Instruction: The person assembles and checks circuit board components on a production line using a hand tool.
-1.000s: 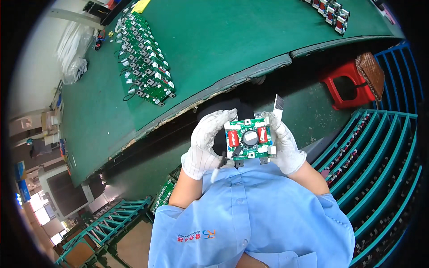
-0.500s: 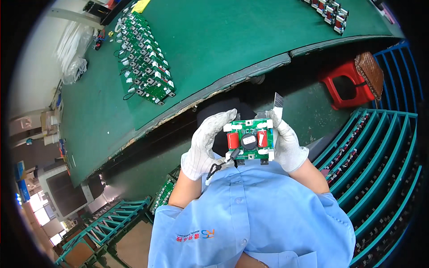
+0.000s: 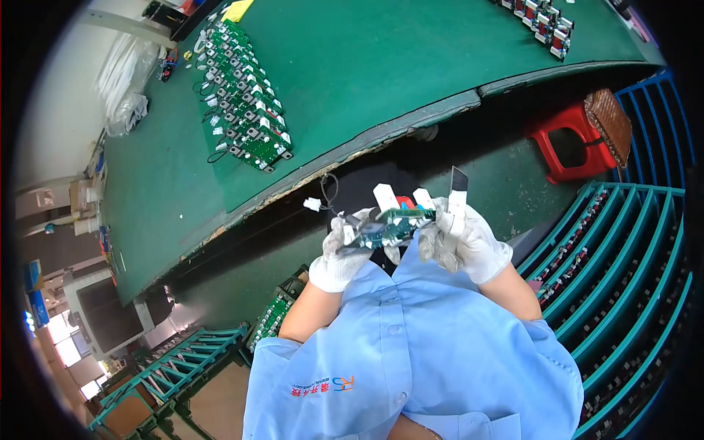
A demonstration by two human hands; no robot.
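Note:
In front of my chest, a green circuit board [image 3: 389, 228] is tilted nearly edge-on, with white parts and a bit of red showing above it. My left hand [image 3: 339, 257], in a white glove, is closed on the board's left end. A black cable loop with a white plug [image 3: 313, 204] sticks up beside that hand. My gloved right hand [image 3: 469, 246] is closed round a flat white strip with a dark slanted end [image 3: 458, 194], which points up. Its fingers are by the board's right end; whether they grip the board too is hard to see.
Beyond my hands is a green-topped table [image 3: 352, 81] with a worn edge. Rows of circuit boards [image 3: 246, 103] lie on its left, more assemblies [image 3: 543, 29] at the far right. A red stool [image 3: 568, 147] and a teal rack [image 3: 587, 286] stand to my right; another teal rack [image 3: 172, 370] is lower left.
The circuit board has turned from facing me to nearly edge-on. Its cable has swung from below to above my left hand, and both hands have shifted their hold.

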